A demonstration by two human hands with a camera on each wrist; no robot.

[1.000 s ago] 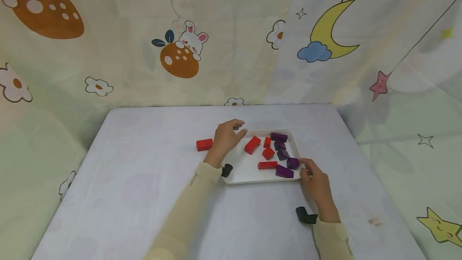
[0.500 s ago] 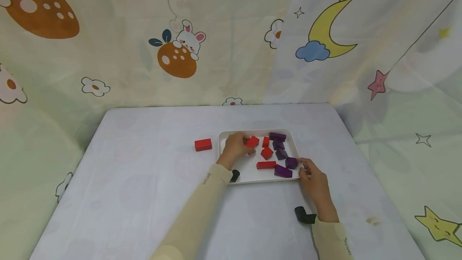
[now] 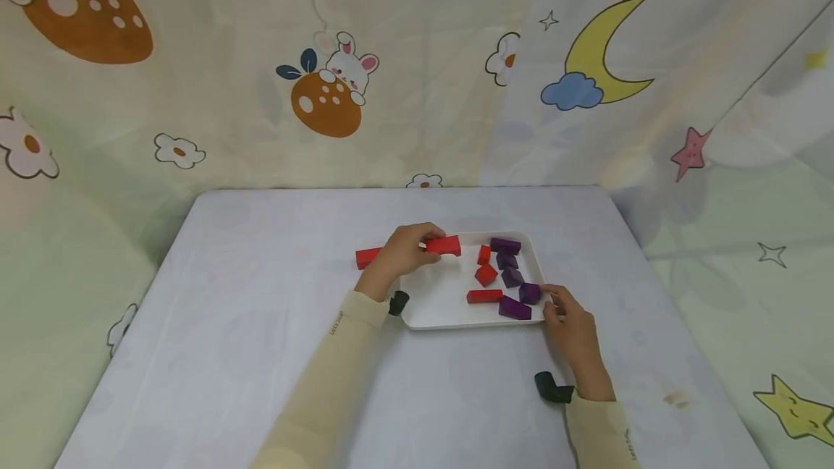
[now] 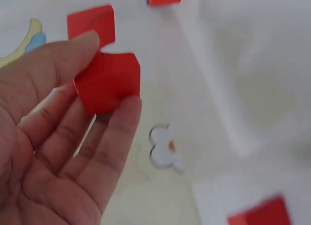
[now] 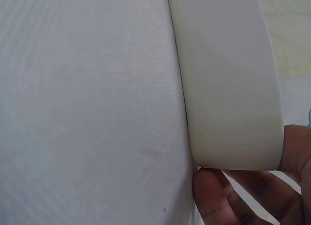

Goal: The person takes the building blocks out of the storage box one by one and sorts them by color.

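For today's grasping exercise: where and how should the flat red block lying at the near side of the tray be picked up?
Pinch the flat red block across its two long sides, coming from above. It lies low and flat on the tray floor, so its ends offer little. A purple block sits close at its right end, and the tray's near rim blocks a low approach.

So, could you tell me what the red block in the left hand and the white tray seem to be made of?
Red block: probably painted wood, given its flat matte faces and crisp edges; plastic remains possible. White tray: likely plastic, judging by its smooth, even, slightly glossy wall and rounded corner.
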